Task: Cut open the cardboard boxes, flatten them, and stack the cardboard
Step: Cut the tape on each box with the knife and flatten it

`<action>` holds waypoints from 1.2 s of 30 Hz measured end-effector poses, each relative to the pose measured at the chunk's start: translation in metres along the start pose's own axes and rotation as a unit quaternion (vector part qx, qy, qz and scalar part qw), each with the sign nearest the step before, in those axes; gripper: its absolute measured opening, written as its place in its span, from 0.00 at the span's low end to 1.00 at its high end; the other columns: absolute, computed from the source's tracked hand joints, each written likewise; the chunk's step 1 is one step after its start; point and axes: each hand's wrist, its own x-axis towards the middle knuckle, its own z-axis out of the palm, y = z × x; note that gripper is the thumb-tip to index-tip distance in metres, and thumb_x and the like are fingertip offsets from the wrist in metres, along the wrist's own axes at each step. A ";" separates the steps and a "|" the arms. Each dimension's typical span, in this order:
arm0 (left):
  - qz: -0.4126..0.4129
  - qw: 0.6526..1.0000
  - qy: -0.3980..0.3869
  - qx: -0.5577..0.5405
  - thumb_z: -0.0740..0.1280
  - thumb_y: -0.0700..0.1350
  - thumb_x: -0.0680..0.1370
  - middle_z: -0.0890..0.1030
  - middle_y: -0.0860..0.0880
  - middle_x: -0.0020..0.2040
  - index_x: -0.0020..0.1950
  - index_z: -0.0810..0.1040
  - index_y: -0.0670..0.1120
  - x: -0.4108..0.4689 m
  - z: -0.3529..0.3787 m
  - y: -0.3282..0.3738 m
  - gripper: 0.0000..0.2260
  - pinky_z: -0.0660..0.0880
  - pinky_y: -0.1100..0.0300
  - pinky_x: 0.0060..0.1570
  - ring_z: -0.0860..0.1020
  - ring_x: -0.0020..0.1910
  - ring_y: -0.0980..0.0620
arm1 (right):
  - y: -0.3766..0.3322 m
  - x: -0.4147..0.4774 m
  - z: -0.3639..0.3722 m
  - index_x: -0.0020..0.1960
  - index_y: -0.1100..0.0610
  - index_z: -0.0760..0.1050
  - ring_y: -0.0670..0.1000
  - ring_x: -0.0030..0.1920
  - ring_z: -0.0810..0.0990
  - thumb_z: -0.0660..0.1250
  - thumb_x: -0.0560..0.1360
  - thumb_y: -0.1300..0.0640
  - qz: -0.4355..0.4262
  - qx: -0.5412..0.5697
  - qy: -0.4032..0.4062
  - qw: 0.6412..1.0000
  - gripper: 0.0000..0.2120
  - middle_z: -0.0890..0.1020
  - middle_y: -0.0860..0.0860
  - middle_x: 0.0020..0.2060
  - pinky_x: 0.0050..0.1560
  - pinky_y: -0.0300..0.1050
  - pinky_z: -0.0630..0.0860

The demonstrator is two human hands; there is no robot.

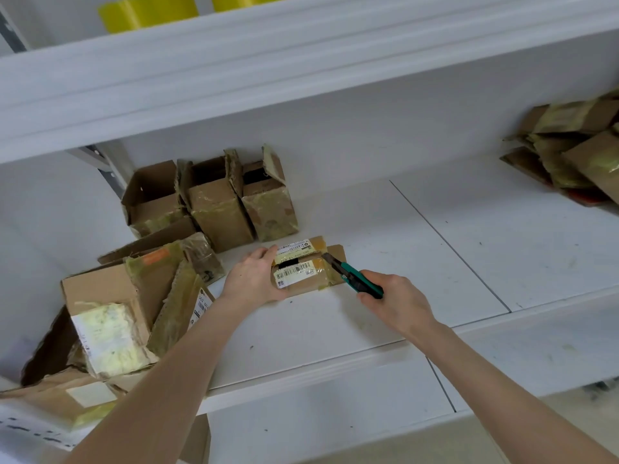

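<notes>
A small taped cardboard box (306, 267) with barcode labels lies on the white shelf (435, 236). My left hand (253, 279) grips its left end, thumb on top. My right hand (393, 298) holds a green utility knife (351, 274), whose blade tip touches the box's right end near the top seam. Three opened boxes (214, 199) stand upright behind it. Flattened and torn cardboard (576, 152) is piled at the far right of the shelf.
More opened and crushed boxes (127, 303) crowd the left of the shelf, some leaning over its front edge. An upper shelf (268, 61) overhangs, with yellow tape rolls (147, 11) on it. A lower white shelf (335, 413) runs below.
</notes>
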 end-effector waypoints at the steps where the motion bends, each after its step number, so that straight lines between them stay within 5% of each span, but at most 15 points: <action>1: -0.001 1.000 -0.001 -0.003 0.70 0.67 0.67 0.66 0.49 0.72 0.77 0.58 0.47 0.001 0.000 0.000 0.46 0.69 0.53 0.62 0.69 0.67 0.47 | 0.000 0.000 0.001 0.54 0.43 0.75 0.47 0.31 0.73 0.63 0.77 0.51 0.001 0.000 -0.003 1.000 0.08 0.73 0.45 0.30 0.28 0.40 0.67; 12: -0.011 0.999 -0.025 -0.024 0.70 0.67 0.66 0.68 0.48 0.71 0.77 0.59 0.48 0.007 0.000 -0.004 0.46 0.71 0.51 0.61 0.70 0.67 0.46 | 0.002 -0.009 -0.015 0.45 0.39 0.74 0.47 0.30 0.72 0.64 0.76 0.52 0.018 0.000 -0.064 0.998 0.07 0.73 0.45 0.29 0.31 0.40 0.67; 15: -0.037 0.998 -0.012 -0.043 0.68 0.65 0.68 0.73 0.47 0.66 0.76 0.59 0.50 0.006 -0.001 -0.005 0.42 0.73 0.52 0.56 0.74 0.62 0.46 | 0.007 -0.015 -0.009 0.44 0.48 0.78 0.47 0.26 0.74 0.67 0.74 0.56 0.069 0.156 -0.037 0.985 0.04 0.76 0.46 0.26 0.31 0.40 0.70; 18: -0.068 0.997 -0.014 -0.023 0.68 0.67 0.68 0.75 0.44 0.63 0.76 0.60 0.51 0.006 -0.005 0.003 0.41 0.74 0.52 0.53 0.75 0.59 0.44 | 0.005 -0.012 0.002 0.43 0.57 0.76 0.50 0.29 0.77 0.68 0.76 0.56 0.152 0.317 0.050 0.935 0.05 0.78 0.48 0.26 0.35 0.45 0.73; 22: -0.085 0.996 -0.032 -0.019 0.67 0.69 0.68 0.77 0.44 0.58 0.71 0.65 0.49 0.005 -0.013 0.023 0.38 0.73 0.54 0.45 0.76 0.56 0.43 | 0.004 0.020 0.011 0.53 0.54 0.74 0.57 0.42 0.80 0.63 0.78 0.51 0.152 0.124 0.043 0.980 0.08 0.81 0.54 0.41 0.41 0.47 0.76; 26: -0.060 0.997 0.027 -0.026 0.59 0.59 0.80 0.82 0.45 0.53 0.62 0.76 0.48 -0.001 -0.022 0.025 0.19 0.74 0.53 0.47 0.79 0.53 0.43 | 0.003 0.047 0.013 0.62 0.58 0.72 0.59 0.48 0.78 0.61 0.79 0.55 0.151 0.038 0.012 0.988 0.14 0.80 0.57 0.49 0.43 0.46 0.73; 30: -0.068 0.994 0.054 -0.072 0.56 0.53 0.83 0.81 0.45 0.42 0.47 0.81 0.45 -0.010 -0.033 0.023 0.18 0.72 0.55 0.41 0.80 0.46 0.42 | 0.001 0.049 0.007 0.61 0.58 0.72 0.58 0.58 0.74 0.60 0.79 0.49 0.137 -0.061 0.007 0.989 0.16 0.78 0.57 0.56 0.47 0.47 0.71; 32: -0.074 0.992 0.062 -0.080 0.55 0.53 0.83 0.77 0.46 0.36 0.42 0.79 0.45 -0.014 -0.036 0.026 0.18 0.70 0.56 0.38 0.79 0.42 0.42 | -0.010 0.044 0.007 0.52 0.58 0.74 0.57 0.52 0.78 0.59 0.77 0.38 0.134 -0.053 0.034 0.989 0.22 0.79 0.56 0.50 0.43 0.46 0.72; 36: -0.060 0.990 0.099 -0.082 0.55 0.53 0.83 0.79 0.47 0.36 0.40 0.76 0.48 -0.027 -0.032 0.046 0.17 0.67 0.56 0.36 0.79 0.42 0.42 | -0.046 0.029 0.023 0.36 0.54 0.79 0.52 0.31 0.84 0.66 0.71 0.34 0.177 0.244 -0.056 0.952 0.23 0.84 0.52 0.32 0.34 0.48 0.82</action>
